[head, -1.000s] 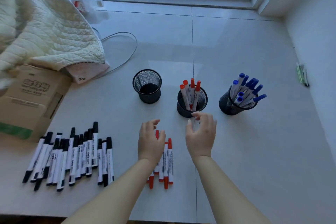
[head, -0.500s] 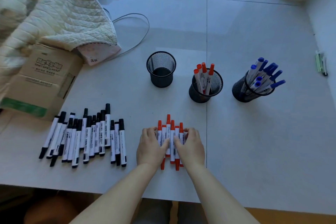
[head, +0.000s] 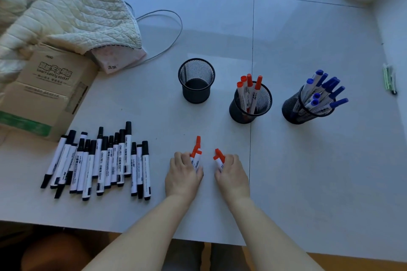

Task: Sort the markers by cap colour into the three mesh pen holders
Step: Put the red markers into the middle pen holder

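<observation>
While both hands work just in front of the middle mesh pen holder [head: 250,103], each grips its own small bundle of red-capped markers. Left hand [head: 184,177]: fingers curled round the left bundle [head: 196,156], caps fanning toward the holder. Right hand [head: 232,175]: fingers curled round the right bundle [head: 219,157], caps tilted up and to the left. The two bundles are apart, with a strip of bare desk [head: 308,171] between them and more between the hands and the holder. The middle holder itself carries four red-capped markers [head: 248,90] standing upright. Left of it stands the empty mesh holder [head: 196,80]; right of it, the holder of blue-capped markers [head: 308,105], their caps leaning rightward. Far left of the middle holder, the black-capped markers [head: 99,160] lie in a loose row on the desk, close to a cardboard box [head: 44,90] partly covered by a quilted blanket [head: 55,6]. A thin cable [head: 174,35] loops behind the empty holder. The desk's near edge runs just under both forearms.
</observation>
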Tool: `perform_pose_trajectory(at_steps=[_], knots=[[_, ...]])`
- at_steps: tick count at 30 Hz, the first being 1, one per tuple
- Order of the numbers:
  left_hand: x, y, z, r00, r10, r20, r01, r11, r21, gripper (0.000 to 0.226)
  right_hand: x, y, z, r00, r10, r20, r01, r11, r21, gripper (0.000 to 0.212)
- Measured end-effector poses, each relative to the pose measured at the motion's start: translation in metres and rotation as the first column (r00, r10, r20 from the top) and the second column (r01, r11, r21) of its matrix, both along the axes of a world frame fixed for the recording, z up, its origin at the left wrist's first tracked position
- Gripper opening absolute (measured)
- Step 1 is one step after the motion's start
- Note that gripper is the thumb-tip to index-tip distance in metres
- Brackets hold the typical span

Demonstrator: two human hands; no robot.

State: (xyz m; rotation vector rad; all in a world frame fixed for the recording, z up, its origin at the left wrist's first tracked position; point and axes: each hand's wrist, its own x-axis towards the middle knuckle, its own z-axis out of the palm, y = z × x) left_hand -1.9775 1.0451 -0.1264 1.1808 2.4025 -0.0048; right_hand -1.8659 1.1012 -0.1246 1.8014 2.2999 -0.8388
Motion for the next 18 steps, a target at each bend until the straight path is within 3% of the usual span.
perform_pose_trajectory(at_steps=[5, 7, 12, 14, 16, 18], knots=[[-0.005, 0.004, 0.002, 1.000, -0.005, 0.022, 0.005, 1.000, -0.001, 0.036, 0.002, 0.012, 0.002, 0.993, 0.078, 0.091, -0.074, 0.996, -0.044, 0.023], [-0.007, 0.007, 0.005, 0.998, 0.021, 0.066, -0.020, 1.000, -0.005, 0.033, 0.003, 0.016, 0.006, 1.000, 0.007, 0.029, -0.005, 0.997, -0.083, 0.012], [-0.012, 0.018, 0.018, 0.935, 0.213, 0.283, -0.232, 0.972, 0.034, 0.022, 0.013, 0.018, 0.013, 0.971, -0.186, -0.149, 0.153, 0.966, -0.210, 0.019], [-0.012, 0.022, 0.023, 0.890, 0.237, 0.390, -0.270, 0.962, 0.032, 0.011, 0.018, 0.024, 0.021, 0.877, -0.408, -0.252, 0.313, 0.885, -0.346, 0.019], [-0.009, 0.025, 0.029, 0.836, 0.232, 0.497, -0.274, 0.962, 0.012, 0.009, 0.021, 0.036, 0.033, 0.726, -0.605, -0.326, 0.436, 0.773, -0.461, 0.015], [-0.006, 0.032, 0.035, 0.796, 0.221, 0.564, -0.260, 0.966, -0.012, 0.011, 0.022, 0.053, 0.047, 0.623, -0.676, -0.392, 0.501, 0.731, -0.464, 0.015]])
